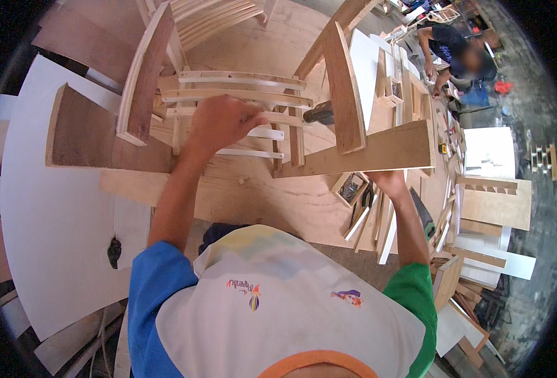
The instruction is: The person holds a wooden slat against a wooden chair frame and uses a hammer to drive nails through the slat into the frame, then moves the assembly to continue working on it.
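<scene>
A wooden chair-like frame with curved slats (244, 96) lies on the plywood bench in front of me. My left hand (223, 120) is over the slats near their middle, its fingers curled into a pinch. What the fingertips hold, if anything, is too small to make out. At the slats' right ends is the dark head of a hammer (319, 113). Its handle passes out of sight behind the frame's right side board (379, 148). My right hand (388, 181) is at that board's lower edge, in line with the hammer; its fingers are mostly hidden.
Loose wood strips (379, 223), a small open box (352, 188) and black-handled pliers (368, 196) lie on the bench to the right. A large white sheet (51, 208) spreads on the left. Another person (458, 53) bends over wood pieces at the far right.
</scene>
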Demonstrator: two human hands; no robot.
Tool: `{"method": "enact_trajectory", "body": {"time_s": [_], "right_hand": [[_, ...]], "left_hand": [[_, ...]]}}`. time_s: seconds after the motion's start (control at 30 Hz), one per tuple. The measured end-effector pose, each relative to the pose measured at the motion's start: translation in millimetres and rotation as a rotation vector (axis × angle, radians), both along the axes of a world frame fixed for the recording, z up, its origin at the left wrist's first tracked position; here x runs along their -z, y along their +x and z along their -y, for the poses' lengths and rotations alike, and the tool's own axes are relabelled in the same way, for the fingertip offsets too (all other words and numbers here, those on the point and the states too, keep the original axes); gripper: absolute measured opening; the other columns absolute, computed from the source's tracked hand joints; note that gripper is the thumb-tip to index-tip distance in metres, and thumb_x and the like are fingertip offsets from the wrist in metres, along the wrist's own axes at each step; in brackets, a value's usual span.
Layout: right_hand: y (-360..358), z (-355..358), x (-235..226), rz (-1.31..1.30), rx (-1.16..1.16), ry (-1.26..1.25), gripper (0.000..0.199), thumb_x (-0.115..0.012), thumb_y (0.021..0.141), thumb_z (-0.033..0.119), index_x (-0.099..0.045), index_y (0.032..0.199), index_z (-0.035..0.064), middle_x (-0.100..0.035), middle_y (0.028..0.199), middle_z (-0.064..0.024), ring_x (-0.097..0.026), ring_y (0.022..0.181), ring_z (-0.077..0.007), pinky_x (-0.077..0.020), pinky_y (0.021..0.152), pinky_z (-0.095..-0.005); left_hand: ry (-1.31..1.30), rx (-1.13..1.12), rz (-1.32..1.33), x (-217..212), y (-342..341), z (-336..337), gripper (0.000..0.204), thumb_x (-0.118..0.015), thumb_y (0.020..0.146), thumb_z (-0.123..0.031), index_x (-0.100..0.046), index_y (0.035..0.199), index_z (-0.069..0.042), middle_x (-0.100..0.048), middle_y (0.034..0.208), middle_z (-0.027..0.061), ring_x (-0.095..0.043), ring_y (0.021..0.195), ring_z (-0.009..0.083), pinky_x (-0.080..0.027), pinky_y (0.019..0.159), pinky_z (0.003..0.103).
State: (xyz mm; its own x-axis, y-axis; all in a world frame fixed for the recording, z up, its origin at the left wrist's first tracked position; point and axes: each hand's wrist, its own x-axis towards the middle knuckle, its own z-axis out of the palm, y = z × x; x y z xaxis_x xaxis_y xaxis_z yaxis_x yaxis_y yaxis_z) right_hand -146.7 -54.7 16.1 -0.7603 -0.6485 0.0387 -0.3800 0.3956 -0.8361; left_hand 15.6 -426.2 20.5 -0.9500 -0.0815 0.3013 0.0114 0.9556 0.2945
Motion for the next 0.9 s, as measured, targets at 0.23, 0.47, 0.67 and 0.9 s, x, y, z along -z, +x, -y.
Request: {"method": "enact_trajectory", "body": {"time_s": [0.23,0.47,0.67,0.9], "right_hand": [[5.3,4.2,-4.1,0.006,-0.011,0.015,0.036,-0.075,0.07,0.002,-0.063,0.104,0.0033,-0.066,0.098,-0.0097,-0.064,0.09,-0.0183,-0.0514,0.076,-0.0314],[1.6,1.5,-8.6,-0.127,-0.075,0.049,0.039,-0.077,0.069,0.004,-0.062,0.105,0.0033,-0.066,0.098,-0.0102,-0.063,0.092,-0.0187,-0.0515,0.08,-0.0332],[1.4,-0.3,-4.9,-0.164,-0.063,0.153,0.051,-0.078,0.072,0.007,-0.054,0.117,0.0021,-0.061,0.111,-0.0104,-0.061,0.099,-0.0235,-0.0511,0.082,-0.0346],[11.2,7.0,-5.8,0.2,0.002,-0.219,0.033,-0.073,0.073,0.002,-0.063,0.104,0.0037,-0.066,0.098,-0.01,-0.064,0.09,-0.0218,-0.0512,0.078,-0.0338]], "left_hand": [[0.023,0.002,-0.003,-2.9,1.3,-2.2,0.029,-0.057,0.085,-0.045,-0.072,0.092,-0.021,-0.065,0.069,0.0094,-0.064,0.069,0.0292,-0.05,0.058,0.042],[0.069,-0.009,0.006,-2.2,2.6,-3.1,0.028,-0.058,0.085,-0.045,-0.071,0.088,-0.02,-0.064,0.068,0.009,-0.064,0.069,0.0296,-0.049,0.059,0.043],[0.025,-0.004,-0.04,-0.8,0.6,-1.7,0.029,-0.059,0.084,-0.045,-0.071,0.085,-0.019,-0.064,0.067,0.008,-0.064,0.069,0.0296,-0.049,0.059,0.044],[0.03,-0.006,0.014,-1.9,1.0,-1.8,0.03,-0.058,0.085,-0.047,-0.072,0.086,-0.02,-0.064,0.068,0.0088,-0.064,0.069,0.03,-0.049,0.06,0.044]]}}
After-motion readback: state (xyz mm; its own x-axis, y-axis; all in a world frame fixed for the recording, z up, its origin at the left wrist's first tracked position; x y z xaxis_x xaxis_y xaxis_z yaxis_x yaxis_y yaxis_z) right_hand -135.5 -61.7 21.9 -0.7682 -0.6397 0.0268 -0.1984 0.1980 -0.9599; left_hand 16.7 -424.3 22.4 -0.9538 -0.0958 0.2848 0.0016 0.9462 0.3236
